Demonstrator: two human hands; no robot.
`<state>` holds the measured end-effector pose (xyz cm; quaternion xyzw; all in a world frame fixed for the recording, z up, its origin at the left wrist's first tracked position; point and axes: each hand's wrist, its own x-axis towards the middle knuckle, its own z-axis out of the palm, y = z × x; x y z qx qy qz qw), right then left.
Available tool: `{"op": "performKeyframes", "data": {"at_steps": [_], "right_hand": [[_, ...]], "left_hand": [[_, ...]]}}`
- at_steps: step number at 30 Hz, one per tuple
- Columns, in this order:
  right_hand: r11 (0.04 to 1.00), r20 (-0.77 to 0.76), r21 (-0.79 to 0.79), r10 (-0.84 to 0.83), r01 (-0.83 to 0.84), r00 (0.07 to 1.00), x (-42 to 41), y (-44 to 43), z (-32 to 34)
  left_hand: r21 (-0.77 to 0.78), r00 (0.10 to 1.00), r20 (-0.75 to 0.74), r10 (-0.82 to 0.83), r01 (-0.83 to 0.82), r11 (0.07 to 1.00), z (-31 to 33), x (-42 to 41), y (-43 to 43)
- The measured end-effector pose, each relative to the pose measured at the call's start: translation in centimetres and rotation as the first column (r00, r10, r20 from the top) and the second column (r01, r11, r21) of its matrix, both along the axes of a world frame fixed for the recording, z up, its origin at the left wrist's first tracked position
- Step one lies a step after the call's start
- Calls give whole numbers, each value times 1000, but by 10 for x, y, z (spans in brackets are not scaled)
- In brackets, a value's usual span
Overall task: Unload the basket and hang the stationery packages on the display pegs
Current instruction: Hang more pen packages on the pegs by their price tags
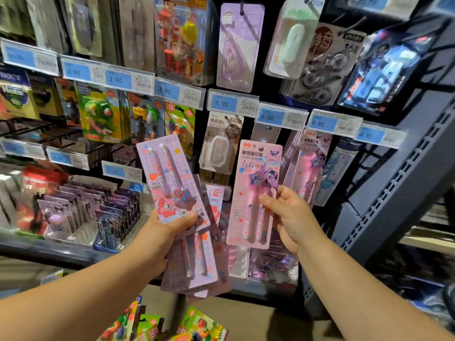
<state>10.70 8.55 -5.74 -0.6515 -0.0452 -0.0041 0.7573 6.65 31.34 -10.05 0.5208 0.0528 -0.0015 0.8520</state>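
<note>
Grips a fanned stack of pen packs [170, 178] in the left hand [160, 233], forearm raised, thumb pressed across the front card. Pinches one pink pen pack [256, 173] upright in the right hand [293, 217], before the hanging packs [307, 163], under the 6.50 price tag [270, 117].

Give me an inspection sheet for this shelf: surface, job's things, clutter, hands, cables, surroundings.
Surface: dark display wall, crowded with hung packages and blue price tags.
Job's things: stack of pen packs fanned in one hand; pink pen pack upright in the other, beside similar hung packs.
Clutter: colourful eraser packs at the bottom; what holds them is unclear.
Hands: left hand grips the stack; right hand holds the pink pen pack, thumb on its front.
Cables: nothing seen.
Surroundings: tray of purple packs lower left; grey shelf upright on the right.
</note>
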Motion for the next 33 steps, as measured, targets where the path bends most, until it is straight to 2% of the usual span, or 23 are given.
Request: {"op": "performKeyframes", "data": {"at_steps": [7,10,15,27,33], "right_hand": [[926,-8,121,-359,357,933,23,-50,1],[881,32,79,-469,466,882,29,-68,4],[857,106,37,-515,515,850,37,-79,14],[802,90,-25,-593,597,800,61,-74,9],[623,132,-175,-753,763,645,63,-74,13]], "left_hand": [[-13,999,-4,-35,35,999,-6,0,-10],[-11,998,-21,-66,66,998,-7,1,-14],[15,997,-23,-80,80,997,-8,2,-15],[16,989,-18,-149,149,989,4,-4,-26],[-15,993,-24,-115,115,993,7,-4,-31]]}}
